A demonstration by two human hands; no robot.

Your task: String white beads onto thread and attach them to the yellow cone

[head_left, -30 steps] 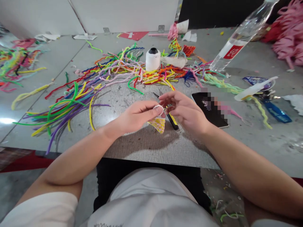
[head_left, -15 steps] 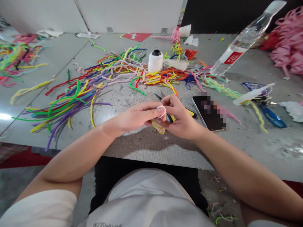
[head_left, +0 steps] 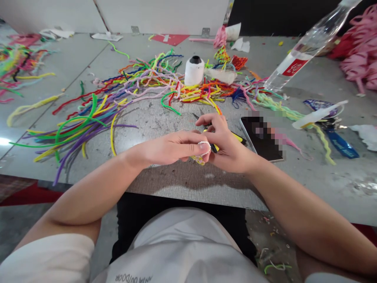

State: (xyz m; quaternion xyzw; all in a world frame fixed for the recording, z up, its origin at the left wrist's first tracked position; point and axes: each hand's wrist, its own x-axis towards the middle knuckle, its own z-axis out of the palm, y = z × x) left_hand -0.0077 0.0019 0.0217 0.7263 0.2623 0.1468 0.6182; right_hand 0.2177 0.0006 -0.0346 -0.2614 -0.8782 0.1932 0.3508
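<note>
Between thumb and fingers, my left hand [head_left: 167,148] pinches a small yellow-and-pink woven piece [head_left: 198,159] with a white beaded-looking edge curving round the thumb tip. Most of that piece is hidden by the fingers. My right hand [head_left: 231,147] meets it from the other side, its fingers bent and the index finger lifted; whatever its fingertips pinch is too small to make out. Partly behind the right hand lies a tool with yellow-and-black handles [head_left: 240,138], its dark pointed tips showing beyond the fingers.
Colourful fuzzy stems [head_left: 88,118] spread over the grey table [head_left: 176,181] at left and centre. Beyond the hands stands a white thread cone [head_left: 193,74]. On the right are a phone [head_left: 265,147], a clear water bottle [head_left: 306,51], a white tube [head_left: 312,118] and pink ribbon loops [head_left: 359,59].
My right hand has shifted slightly right and its index finger has lifted away from the left fingers. The left hand keeps hold of the woven piece, now slightly farther right.
</note>
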